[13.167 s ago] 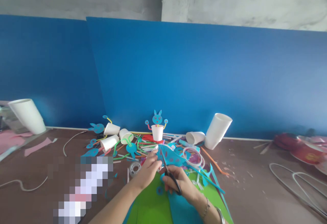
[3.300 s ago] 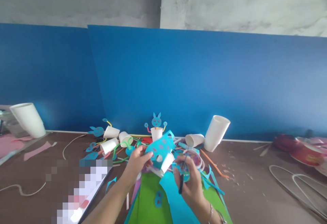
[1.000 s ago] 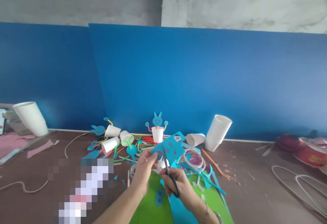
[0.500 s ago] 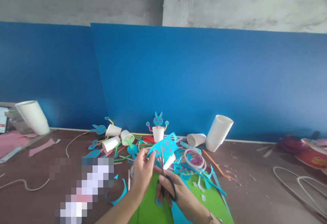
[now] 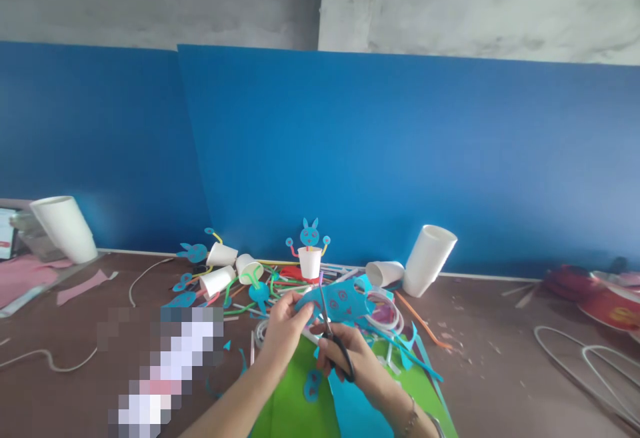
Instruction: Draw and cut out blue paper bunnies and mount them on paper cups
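Observation:
My left hand (image 5: 286, 328) pinches the left end of a blue paper piece (image 5: 345, 299) that has red drawn marks and a cut-out near its right end. In my right hand (image 5: 353, 355) is a pair of black-handled scissors (image 5: 327, 321), its blades pointing up across the paper beside my left fingertips. Below my hands, a small blue cut-out (image 5: 313, 386) with red marks lies on green paper (image 5: 290, 401). Behind them a white paper cup (image 5: 310, 263) stands upright with a blue rabbit head (image 5: 310, 235) and straw arms.
Tipped cups (image 5: 217, 281) with blue figures lie to the left among coloured straws. Stacked white cups (image 5: 430, 260) lean against the blue panel (image 5: 375, 158) at right. An orange straw (image 5: 423, 321) and a white cable (image 5: 590, 365) lie on the brown table (image 5: 500, 371).
The blue paper has turned and shifted right, with its marks now right of the scissors. Both hands moved slightly right, and the small blue cut-out below them shows more fully.

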`<state>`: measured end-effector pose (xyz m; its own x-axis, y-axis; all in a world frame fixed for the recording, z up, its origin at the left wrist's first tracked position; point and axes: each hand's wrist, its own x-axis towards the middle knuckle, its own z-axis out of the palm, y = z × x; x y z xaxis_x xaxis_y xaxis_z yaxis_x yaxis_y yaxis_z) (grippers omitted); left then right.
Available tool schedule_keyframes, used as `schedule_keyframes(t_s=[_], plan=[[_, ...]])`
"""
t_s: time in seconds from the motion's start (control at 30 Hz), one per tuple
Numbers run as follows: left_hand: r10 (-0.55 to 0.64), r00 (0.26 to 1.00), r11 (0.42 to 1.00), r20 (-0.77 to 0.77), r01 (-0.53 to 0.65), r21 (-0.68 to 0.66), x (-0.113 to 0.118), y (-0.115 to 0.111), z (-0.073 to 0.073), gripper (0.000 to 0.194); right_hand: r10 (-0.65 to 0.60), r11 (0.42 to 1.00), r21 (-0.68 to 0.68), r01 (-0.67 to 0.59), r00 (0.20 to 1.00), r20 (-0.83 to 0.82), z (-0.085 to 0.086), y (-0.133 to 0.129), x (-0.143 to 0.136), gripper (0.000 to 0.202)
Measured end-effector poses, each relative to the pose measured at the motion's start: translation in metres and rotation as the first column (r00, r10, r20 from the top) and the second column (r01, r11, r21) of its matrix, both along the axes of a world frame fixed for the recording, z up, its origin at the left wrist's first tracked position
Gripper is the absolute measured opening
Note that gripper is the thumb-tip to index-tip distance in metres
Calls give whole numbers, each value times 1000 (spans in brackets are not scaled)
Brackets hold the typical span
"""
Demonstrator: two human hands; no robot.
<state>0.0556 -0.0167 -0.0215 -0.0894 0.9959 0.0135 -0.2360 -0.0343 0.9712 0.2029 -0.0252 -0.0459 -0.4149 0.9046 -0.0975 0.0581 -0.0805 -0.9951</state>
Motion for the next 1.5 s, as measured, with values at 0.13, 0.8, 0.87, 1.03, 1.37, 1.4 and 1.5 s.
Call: schedule_keyframes(t_s=[0.13,0.8,0.87,1.03,1.37,1.4,1.5], plan=[[9,1000,1000,23,-10,4,-1,1,1,20,22,1000,3,-22,999,-24,0,0,2,61],[3,999,999,34,-2,-34,1,-2,4,21,-1,1000,-14,1,1000,-1,2,-2,1,55],[1,999,1000,47,0,-30,1,-2,4,22,-4,1000,-13,4,1000,-4,2,-1,1,55],[13,999,999,33,-12,-31,1,-3,6,21,-5,1000,-16,5,1000,-19,1,0,1,52],[7,999,1000,34,-6,-21,2,-6,8,21,-18,1000,-4,18,1000,7,4,-1,1,53],[6,999,1000,38,-5,-21,2,-5,8,21,-20,1000,-4,20,1000,13,4,-1,1,53],[-9,998,1000,56,10,-18,2,-4,7,22,-27,1000,-4,27,999,32,7,-2,1,52]])
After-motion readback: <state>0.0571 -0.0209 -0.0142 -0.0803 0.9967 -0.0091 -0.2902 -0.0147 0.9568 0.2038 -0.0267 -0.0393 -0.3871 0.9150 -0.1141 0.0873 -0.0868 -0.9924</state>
